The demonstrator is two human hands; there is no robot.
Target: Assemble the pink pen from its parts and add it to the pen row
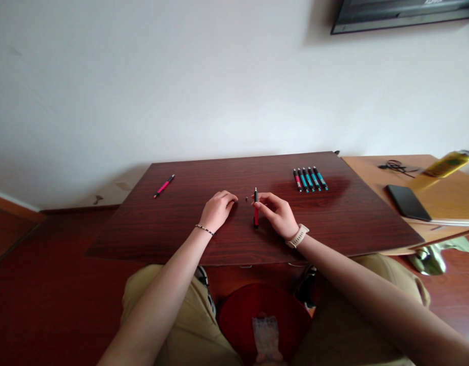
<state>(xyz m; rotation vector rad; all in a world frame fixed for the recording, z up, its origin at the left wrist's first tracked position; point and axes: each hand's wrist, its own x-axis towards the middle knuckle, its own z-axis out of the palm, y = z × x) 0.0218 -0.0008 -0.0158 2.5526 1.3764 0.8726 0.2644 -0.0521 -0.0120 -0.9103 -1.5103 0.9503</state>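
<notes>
Right forearm (pixel 372 290) and left forearm (pixel 158 295) lie nearest the camera, entering from about 4 and 8 o'clock. Beneath the hands is a dark wood-grain tabletop (pixel 219 249), bearing every pen noted; a paler cabinet (pixel 456 195) adjoins at 3 o'clock and carries a black phone (pixel 409 202). Left hand (pixel 218 211): lowered to the tabletop, fingers bent and close together; fingertips partly hidden, so whether they grip anything cannot be told. Right hand (pixel 277 212): thumb and fingertips pinching a red-and-black pen (pixel 256 216). Five pens (pixel 311 179), one pink and four teal, lie side by side at 2 o'clock. A single pink pen (pixel 164 186) lies well apart, between 9 and 10 o'clock. The pinched pen is near the tabletop's middle, apparently upright, silver end uppermost; contact below is unconfirmed. Smallest item: a loose piece (pixel 246 199), just beside that pen towards 10 o'clock, between the two hands. Judgement: the step in hand appears to be close work on one pen. The next move calls for a steady right-hand hold and fine fingertip control, since so small a piece could easily be knocked away.
</notes>
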